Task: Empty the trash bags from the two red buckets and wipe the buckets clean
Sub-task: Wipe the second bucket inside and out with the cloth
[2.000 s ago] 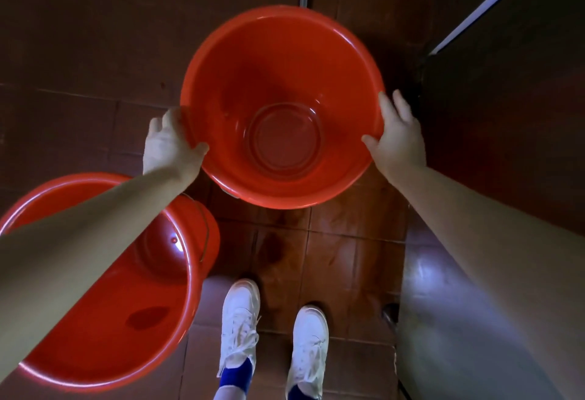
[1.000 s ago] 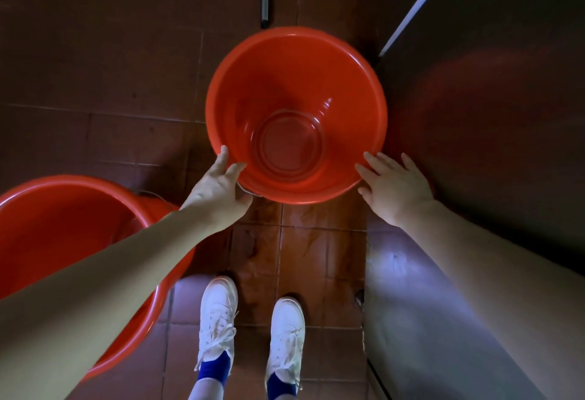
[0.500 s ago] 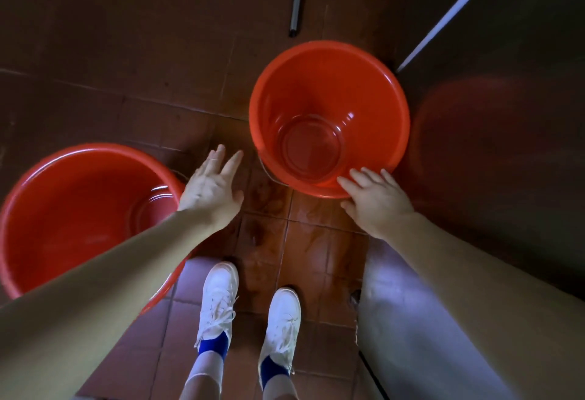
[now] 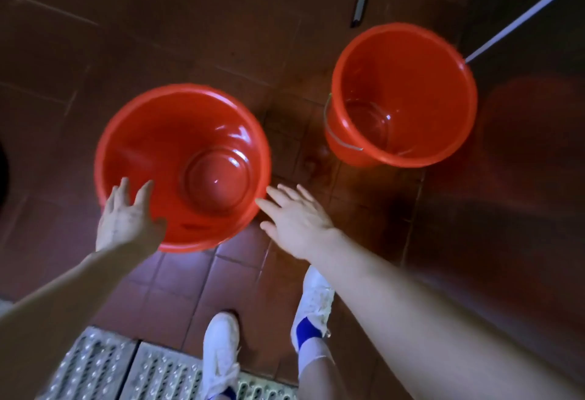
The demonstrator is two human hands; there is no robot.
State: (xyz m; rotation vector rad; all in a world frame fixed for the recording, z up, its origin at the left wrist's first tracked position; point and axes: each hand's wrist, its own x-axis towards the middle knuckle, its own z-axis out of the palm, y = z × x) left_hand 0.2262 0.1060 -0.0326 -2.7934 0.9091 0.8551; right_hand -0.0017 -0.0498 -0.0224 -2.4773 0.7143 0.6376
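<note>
Both hands are released, fingers straight and spread, grasping nothing. Left hand (image 4: 126, 219) lies over the near-left rim of the nearer red bucket (image 4: 142, 146), its fingertips overlapping the rim; contact cannot be told through the blur. Right hand (image 4: 294, 222) sits just beside the near-right rim of that bucket, its fingertips level with the outer wall.

The nearer red bucket stands upright on the brown floor tiles (image 4: 196, 276), long axis vertical, mouth pointing up at the camera, glossy inner wall and round base on show. The farther red bucket (image 4: 411, 67) stands beyond and to the right of it, apart from it, likewise upright with mouth up. Its wire handle (image 4: 332, 137) hangs down the side facing the nearer bucket.

Behind the nearer bucket, toward the person, are two white shoes (image 4: 221, 352) and a perforated metal grate (image 4: 142, 374). Well beyond it, past the farther bucket, lie a grey pole (image 4: 361, 0) and a white pole (image 4: 522, 16).
</note>
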